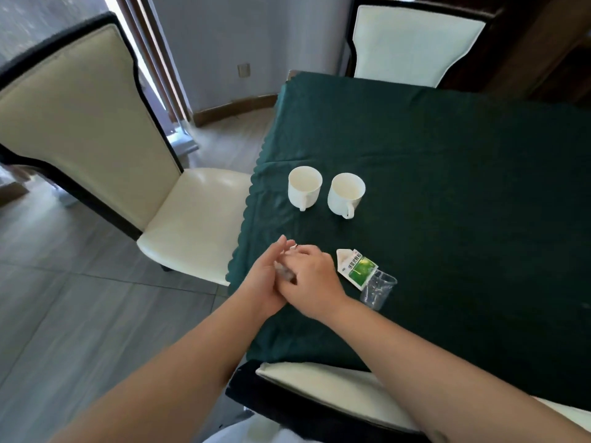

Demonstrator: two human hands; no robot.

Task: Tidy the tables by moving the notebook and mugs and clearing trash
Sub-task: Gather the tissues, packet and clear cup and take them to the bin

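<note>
Two white mugs stand side by side on the dark green tablecloth (447, 187), the left mug (304, 186) and the right mug (346, 194), handles facing me. My left hand (265, 276) and my right hand (311, 278) meet at the table's near left edge, pressed together around a small crinkled clear wrapper (285, 274) that shows between them. Just right of my right hand lies a torn green and white sachet (356, 266). A clear plastic cup (377, 290) lies on its side against the sachet. No notebook is in view.
A cream chair (96, 116) with a dark frame stands left of the table, its seat (192, 231) close to the cloth's edge. Another cream chair (412, 39) is at the far side. A third chair's back (319, 388) is right below my arms. Grey floor lies at left.
</note>
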